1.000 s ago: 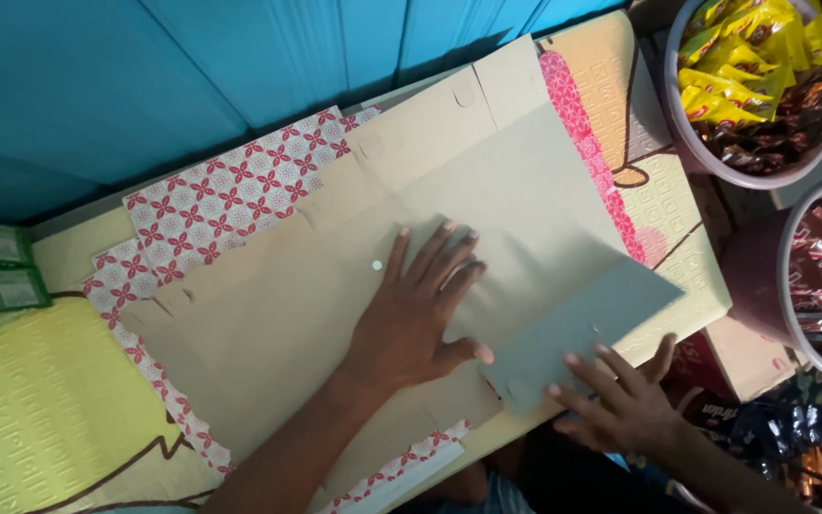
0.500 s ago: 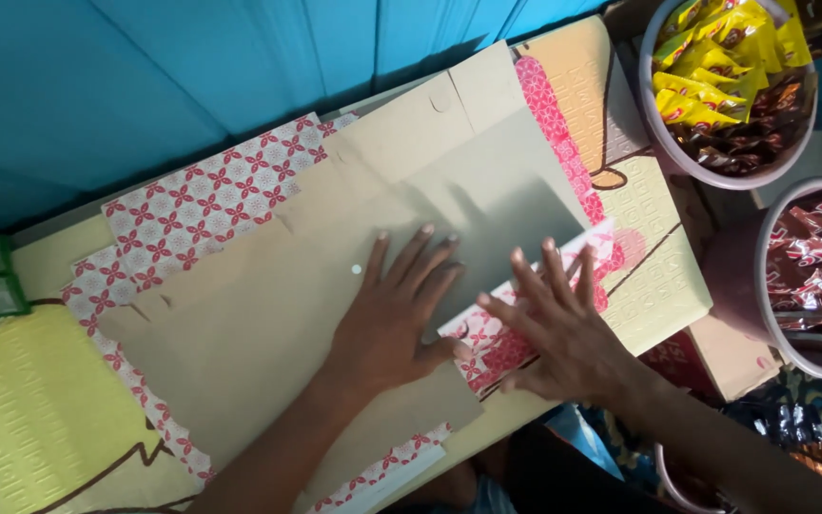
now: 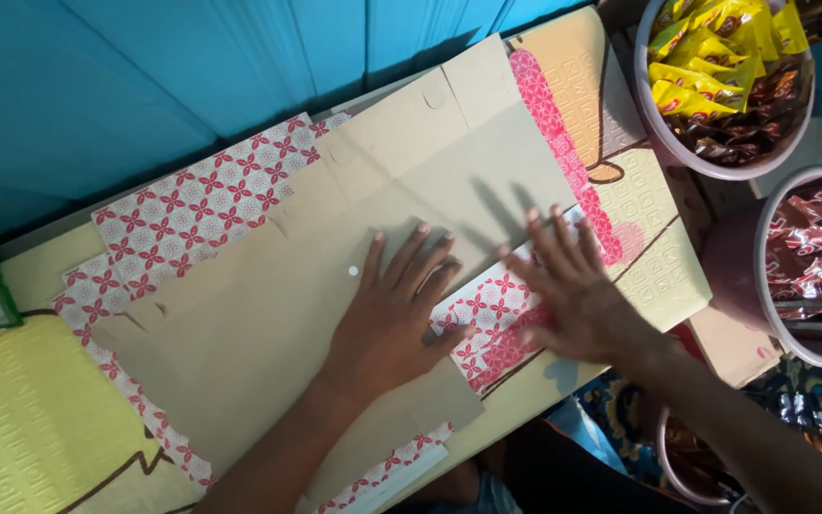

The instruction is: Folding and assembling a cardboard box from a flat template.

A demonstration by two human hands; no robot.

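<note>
In the middle of the frame the left hand [image 3: 387, 319] lies flat, fingers spread wide, pinning a large unfolded cardboard sheet [image 3: 268, 328] to the surface [image 3: 654, 257]. Just right of it the right hand [image 3: 577, 290], also flat and gripping nothing, presses a folded-over flap [image 3: 482, 319] whose red-and-white patterned face shows. The sheet runs from lower left to upper centre, plain brown side up. It looks light and stiff but bendable along its creases, likely to spring back unless held down; the flap's free edge seems the best place to take hold. Farther out, more patterned card [image 3: 202, 205] peeks out at upper left, and two round tubs [image 3: 654, 133] of snack packets [image 3: 706, 57] sit at the right edge.
</note>
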